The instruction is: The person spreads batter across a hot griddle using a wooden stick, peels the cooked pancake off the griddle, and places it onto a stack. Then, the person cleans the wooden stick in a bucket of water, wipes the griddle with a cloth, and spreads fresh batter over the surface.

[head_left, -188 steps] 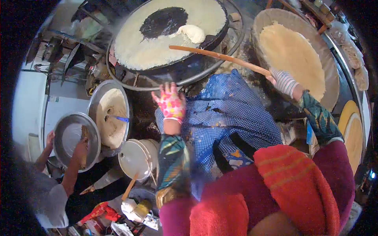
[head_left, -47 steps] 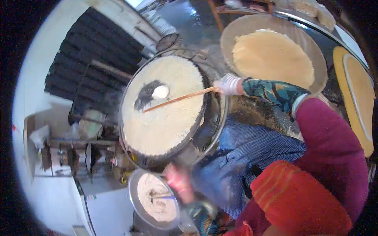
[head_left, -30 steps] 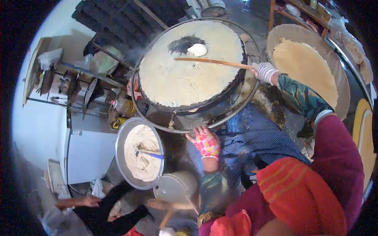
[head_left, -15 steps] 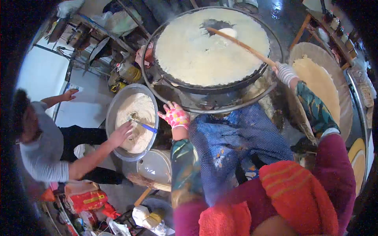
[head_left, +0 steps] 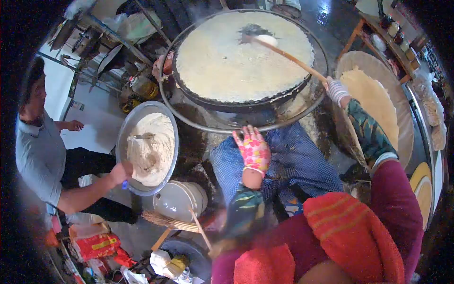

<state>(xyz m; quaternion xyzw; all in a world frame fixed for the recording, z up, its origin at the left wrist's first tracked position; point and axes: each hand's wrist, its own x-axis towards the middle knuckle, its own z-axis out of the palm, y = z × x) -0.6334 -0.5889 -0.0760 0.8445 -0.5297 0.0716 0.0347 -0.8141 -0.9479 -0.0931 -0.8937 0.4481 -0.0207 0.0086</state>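
Note:
My right hand [head_left: 336,91], in a white striped glove, is closed around the end of a long wooden stick [head_left: 298,62]. The stick reaches over a large round griddle [head_left: 239,105], its far end beside a white lump of batter [head_left: 267,40]. A thin pale layer of batter [head_left: 227,61] covers most of the griddle, apart from a dark bare patch near the lump. My left hand [head_left: 255,150], in a pink-flowered glove, is empty with its fingers apart. It hovers over the blue checked apron [head_left: 302,151], its fingertips close to the griddle's outer metal ring [head_left: 227,130].
A co-worker's hand [head_left: 121,174] holds something blue-handled at the rim of a grey bowl [head_left: 124,132] of batter. Below stand a white bucket [head_left: 194,196] and a straw brush [head_left: 170,221]. To the right, a thin flatbread [head_left: 371,99] lies on a round mat [head_left: 405,123].
My left hand has moved right, from beside the batter bowl to above the apron. The co-worker's hand has shifted to the bowl's lower rim with the blue-handled tool. My right hand keeps its hold.

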